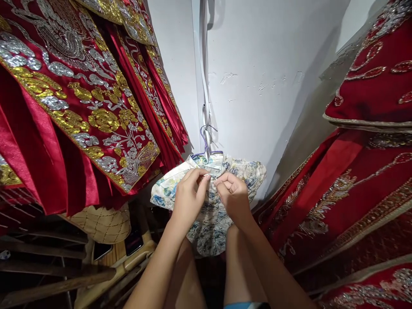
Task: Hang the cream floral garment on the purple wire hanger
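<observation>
Floral garment (209, 234) on purple hanger (206, 151), before white wall (257, 51). Left hand (189, 193) and right hand (234, 195) at its neck, both with thumb and forefinger pinched closed on thin pale part (213, 175); cord or edge, cannot tell. Hands cover some cloth. Red clothes (106, 120) cut off at sides.

Site: looks like a costume shop or garment storeroom; I cannot tell which. Evidence: sequinned red garments (104, 120) hang to my left, beaded red garments (376, 98) to my right, and a floral garment (210, 219) on a purple hanger (206, 148) before a scuffed white wall (257, 86).
</observation>
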{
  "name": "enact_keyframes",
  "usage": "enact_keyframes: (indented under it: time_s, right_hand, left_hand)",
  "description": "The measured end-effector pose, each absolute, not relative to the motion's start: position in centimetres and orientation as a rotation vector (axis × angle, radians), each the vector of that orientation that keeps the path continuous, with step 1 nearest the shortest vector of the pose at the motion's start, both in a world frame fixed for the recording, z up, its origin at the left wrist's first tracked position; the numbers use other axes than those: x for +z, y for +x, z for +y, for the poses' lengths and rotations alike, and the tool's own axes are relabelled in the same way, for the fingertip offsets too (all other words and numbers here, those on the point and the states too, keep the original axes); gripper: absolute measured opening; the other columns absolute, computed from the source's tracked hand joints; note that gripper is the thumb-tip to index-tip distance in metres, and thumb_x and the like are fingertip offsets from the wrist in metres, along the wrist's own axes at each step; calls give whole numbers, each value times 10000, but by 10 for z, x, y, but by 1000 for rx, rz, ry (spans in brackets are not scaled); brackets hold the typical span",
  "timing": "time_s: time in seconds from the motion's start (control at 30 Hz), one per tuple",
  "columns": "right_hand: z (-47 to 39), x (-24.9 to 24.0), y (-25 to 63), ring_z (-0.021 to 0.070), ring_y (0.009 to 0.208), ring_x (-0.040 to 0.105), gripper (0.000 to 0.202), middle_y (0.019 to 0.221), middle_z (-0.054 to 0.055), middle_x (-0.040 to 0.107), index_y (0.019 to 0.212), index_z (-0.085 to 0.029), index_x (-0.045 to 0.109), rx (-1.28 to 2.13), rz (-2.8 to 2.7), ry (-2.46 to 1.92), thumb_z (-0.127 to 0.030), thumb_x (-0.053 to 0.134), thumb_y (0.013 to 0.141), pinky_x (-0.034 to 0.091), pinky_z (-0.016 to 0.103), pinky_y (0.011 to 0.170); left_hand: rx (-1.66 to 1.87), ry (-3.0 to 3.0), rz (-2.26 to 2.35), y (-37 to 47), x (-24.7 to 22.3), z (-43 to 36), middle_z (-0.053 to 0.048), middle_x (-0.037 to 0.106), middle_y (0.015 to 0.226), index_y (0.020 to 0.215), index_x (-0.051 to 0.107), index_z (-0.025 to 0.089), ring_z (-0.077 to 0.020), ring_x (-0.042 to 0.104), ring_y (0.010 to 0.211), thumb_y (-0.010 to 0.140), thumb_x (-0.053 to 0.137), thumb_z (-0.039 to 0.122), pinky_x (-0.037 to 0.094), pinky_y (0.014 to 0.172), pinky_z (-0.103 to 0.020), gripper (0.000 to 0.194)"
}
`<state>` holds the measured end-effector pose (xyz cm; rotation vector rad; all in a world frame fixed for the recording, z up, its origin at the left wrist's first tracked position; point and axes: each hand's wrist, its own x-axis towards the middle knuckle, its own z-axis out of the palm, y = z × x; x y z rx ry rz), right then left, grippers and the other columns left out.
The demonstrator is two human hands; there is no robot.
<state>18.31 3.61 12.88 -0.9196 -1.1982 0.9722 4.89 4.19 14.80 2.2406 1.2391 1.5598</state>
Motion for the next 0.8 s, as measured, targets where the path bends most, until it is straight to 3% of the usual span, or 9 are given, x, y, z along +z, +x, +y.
enact_keyframes:
  time_s: [0.07, 0.17, 0.33, 0.43, 0.57, 0.63, 0.8]
  right_hand:
    - [50, 109, 179, 84, 444, 276, 182, 478, -100, 384, 706, -227, 517, 949, -1195, -946, -332, 591, 835, 203, 240, 450]
    - [68, 75, 175, 93, 472, 277, 168, 490, -95, 359, 668, -230, 506, 927, -1213, -1034, -303, 608, 782, 202, 248, 476]
    - [47, 32, 170, 91, 473, 281, 226, 491, -94, 322, 609, -233, 456, 993, -1206, -1065, -319, 601, 760, 186, 239, 471]
    - [13, 14, 160, 87, 454, 282, 240, 497, -92, 337, 619, -234, 458, 1086, -1120, -1053, -375, 581, 771, 199, 229, 453]
    - [-20, -4, 154, 79, 425, 252, 240, 454, -102, 323, 625, -233, 474, 1265, -909, -1006, -384, 607, 756, 190, 224, 436]
    - [-24, -7, 162, 84, 423, 258, 238, 429, -97, 330, 613, -231, 476, 1267, -853, -969, -353, 606, 769, 207, 229, 444]
    - [-19, -6, 197, 80, 431, 233, 333, 434, -96, 319, 582, -237, 423, 1191, -599, -867, -347, 681, 761, 240, 236, 455]
  left_hand:
    - [1569, 2322, 1245, 51, 148, 43, -34, 656, 860, 921, 660, 183, -178, 611, 802, 996, 535, 249, 462, 749, -278, 160]
    - [1761, 2237, 1301, 39, 148, 42, -28, 641, 869, 922, 630, 188, -176, 603, 830, 1006, 514, 268, 460, 779, -279, 164]
    - [2285, 1285, 1283, -22, 130, 62, -2, 624, 849, 934, 628, 157, -136, 588, 798, 954, 614, 332, 488, 796, -244, 177]
    - [2074, 534, 972, -50, 96, 72, -26, 674, 833, 980, 640, 160, -154, 650, 804, 953, 582, 267, 537, 854, -282, 125]
    - [1858, 374, 994, -39, 37, 57, -134, 736, 984, 1135, 654, 149, -221, 710, 941, 950, 390, 144, 576, 886, -388, 322]
    - [1807, 388, 1035, -20, 11, 43, -158, 735, 1044, 1159, 656, 159, -238, 711, 962, 932, 405, 191, 587, 874, -413, 340]
    - [1742, 757, 1240, 20, -32, 26, -116, 731, 832, 908, 706, 156, -240, 712, 814, 853, 626, 351, 590, 790, -374, 218]
